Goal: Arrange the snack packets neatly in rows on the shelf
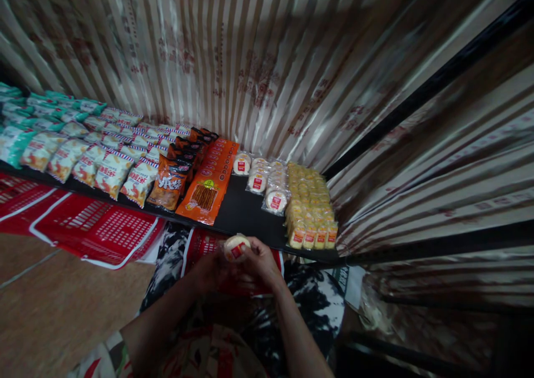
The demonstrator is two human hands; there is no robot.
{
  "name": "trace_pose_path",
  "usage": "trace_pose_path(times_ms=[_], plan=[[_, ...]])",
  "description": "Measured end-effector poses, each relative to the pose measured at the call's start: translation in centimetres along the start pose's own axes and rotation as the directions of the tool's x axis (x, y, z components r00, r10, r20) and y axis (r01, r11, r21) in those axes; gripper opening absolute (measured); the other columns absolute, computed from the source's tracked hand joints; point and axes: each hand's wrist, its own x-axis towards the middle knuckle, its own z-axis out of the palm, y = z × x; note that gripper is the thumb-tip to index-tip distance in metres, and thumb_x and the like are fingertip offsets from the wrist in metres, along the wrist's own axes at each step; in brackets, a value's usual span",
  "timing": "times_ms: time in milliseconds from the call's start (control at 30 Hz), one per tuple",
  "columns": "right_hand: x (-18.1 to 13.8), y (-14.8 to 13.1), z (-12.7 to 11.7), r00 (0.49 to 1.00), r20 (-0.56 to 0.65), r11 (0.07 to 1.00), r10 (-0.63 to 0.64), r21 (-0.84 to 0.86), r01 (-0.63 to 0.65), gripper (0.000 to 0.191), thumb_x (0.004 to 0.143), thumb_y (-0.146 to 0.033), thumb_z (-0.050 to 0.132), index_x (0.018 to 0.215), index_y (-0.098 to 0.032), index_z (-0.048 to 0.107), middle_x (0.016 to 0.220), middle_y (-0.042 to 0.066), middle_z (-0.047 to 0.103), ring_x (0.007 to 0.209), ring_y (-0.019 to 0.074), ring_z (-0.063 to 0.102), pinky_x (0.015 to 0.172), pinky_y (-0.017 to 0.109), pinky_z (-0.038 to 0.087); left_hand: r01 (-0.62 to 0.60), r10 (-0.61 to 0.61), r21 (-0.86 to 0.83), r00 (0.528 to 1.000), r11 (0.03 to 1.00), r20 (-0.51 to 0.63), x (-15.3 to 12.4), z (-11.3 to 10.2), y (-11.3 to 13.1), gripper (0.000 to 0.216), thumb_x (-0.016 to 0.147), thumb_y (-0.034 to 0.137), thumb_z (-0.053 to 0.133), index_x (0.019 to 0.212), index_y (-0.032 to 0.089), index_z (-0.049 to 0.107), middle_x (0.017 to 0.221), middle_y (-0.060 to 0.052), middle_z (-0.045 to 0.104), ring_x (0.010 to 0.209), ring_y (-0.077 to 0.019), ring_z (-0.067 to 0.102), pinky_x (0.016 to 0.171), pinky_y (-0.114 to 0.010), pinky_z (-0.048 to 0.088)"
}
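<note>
Patterned cloth of the wearer's clothing (217, 356) occupies the bottom edge of the head view, with black-and-white trousers (321, 300) just beyond. Above the lap, the right hand (262, 258) grips a round, cream-coloured pack with a red label (237, 248), which is raised in front of the black shelf (242, 205). The left hand (211, 269) lies in shadow at the pack's left side; whether its fingers are closed on it cannot be told. Below the hands is a red plastic basket (204, 239); further red baskets with white handles (100, 222) lie to the left, beneath the shelf edge.

Shelf contents, left to right: teal-and-white bags (12, 144); white bags with striped tops (114, 172); orange-and-black bags (169, 183); a flat, bright orange packet (208, 183); round white packs with red labels (276, 201) — in short rows — and, adjoining these, a block of small yellow packs (311, 205). Backdrop: brown-and-white striped sheeting (187, 50).
</note>
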Motion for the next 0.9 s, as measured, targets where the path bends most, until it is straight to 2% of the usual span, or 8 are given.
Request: trace_pose_path(times_ms=[200, 300, 400, 500, 667, 800, 900], plan=[[-0.3, -0.7, 0.2, 0.997, -0.071, 0.998, -0.009, 0.063, 0.013, 0.038, 0.071, -0.051, 0.066, 0.089, -0.018, 0.06, 0.081, 0.001, 0.067, 0.074, 0.0161, 0.062, 0.067, 0.026, 0.049, -0.007, 0.006, -0.024, 0.999, 1.0, -0.042, -0.6, 0.6, 1.0, 0.029, 0.086, 0.027, 0.049, 0.101, 0.005, 0.06, 0.073, -0.012, 0.069, 0.063, -0.0178, 0.067, 0.045, -0.017, 0.048], [-0.6, -0.7, 0.3, 0.993, -0.122, 0.996, 0.005, 0.085, 0.005, 0.043, 0.07, -0.051, 0.067, 0.097, -0.019, 0.057, 0.086, 0.003, 0.068, 0.077, 0.0179, 0.063, 0.069, 0.028, 0.05, -0.053, 0.054, 0.012, 0.997, 0.999, -0.052, -0.9, 1.1, 1.5, 0.022, 0.085, 0.024, 0.051, 0.094, 0.007, 0.061, 0.073, -0.011, 0.069, 0.063, -0.017, 0.067, 0.046, -0.017, 0.049], [-0.8, -0.2, 0.4, 0.984, -0.175, 0.99, 0.026, 0.144, -0.001, 0.053, 0.068, -0.051, 0.069, 0.108, -0.021, 0.051, 0.093, 0.004, 0.069, 0.082, 0.0194, 0.065, 0.071, 0.03, 0.052, -0.095, 0.104, 0.094, 0.99, 0.991, -0.099, -1.0, 1.5, 1.7, 0.012, 0.082, 0.02, 0.054, 0.086, 0.01, 0.061, 0.073, -0.009, 0.068, 0.063, -0.0142, 0.066, 0.048, -0.015, 0.048], [-1.1, 0.5, 0.5, 0.975, -0.217, 0.987, 0.044, 0.163, -0.009, 0.056, 0.066, -0.051, 0.069, 0.109, -0.021, 0.048, 0.095, 0.005, 0.069, 0.081, 0.0194, 0.065, 0.07, 0.03, 0.053, -0.155, 0.186, 0.247, 0.977, 0.957, -0.108, -1.0, 1.9, 1.5, 0.007, 0.08, 0.018, 0.057, 0.083, 0.012, 0.058, 0.069, -0.005, 0.066, 0.056, -0.0103, 0.062, 0.046, -0.014, 0.044], [-1.2, 1.4, 0.5, 0.972, -0.232, 0.989, 0.028, 0.148, 0.007, 0.051, 0.069, -0.051, 0.067, 0.106, -0.021, 0.049, 0.097, 0.006, 0.068, 0.083, 0.02, 0.065, 0.071, 0.031, 0.053, -0.268, 0.337, 0.456, 0.939, 0.849, -0.075, -0.9, 2.8, 1.4, 0.012, 0.073, 0.025, 0.064, 0.076, 0.016, 0.056, 0.057, 0.003, 0.06, 0.046, -0.0096, 0.055, 0.042, -0.017, 0.038], [-1.2, 1.7, 0.5, 0.974, -0.228, 0.993, 0.012, 0.12, 0.015, 0.047, 0.07, -0.05, 0.065, 0.104, -0.021, 0.051, 0.101, 0.008, 0.068, 0.09, 0.0225, 0.065, 0.078, 0.035, 0.053, -0.296, 0.451, 0.697, 0.892, 0.654, -0.044, -0.8, 3.5, 2.2, 0.01, 0.075, 0.027, 0.059, 0.075, 0.017, 0.057, 0.057, 0.002, 0.061, 0.048, -0.0131, 0.057, 0.046, -0.021, 0.042], [-1.5, 1.5, 0.5, 0.956, -0.29, 0.998, -0.049, 0.02, 0.057, 0.05, 0.071, -0.046, 0.065, 0.112, -0.021, 0.051, 0.107, 0.008, 0.066, 0.097, 0.0231, 0.063, 0.084, 0.036, 0.052, -0.321, 0.476, 0.784, 0.879, 0.531, 0.037, -0.8, 4.0, 3.0, 0.008, 0.074, 0.026, 0.057, 0.076, 0.019, 0.056, 0.056, 0.002, 0.061, 0.047, -0.0137, 0.057, 0.048, -0.023, 0.042]])
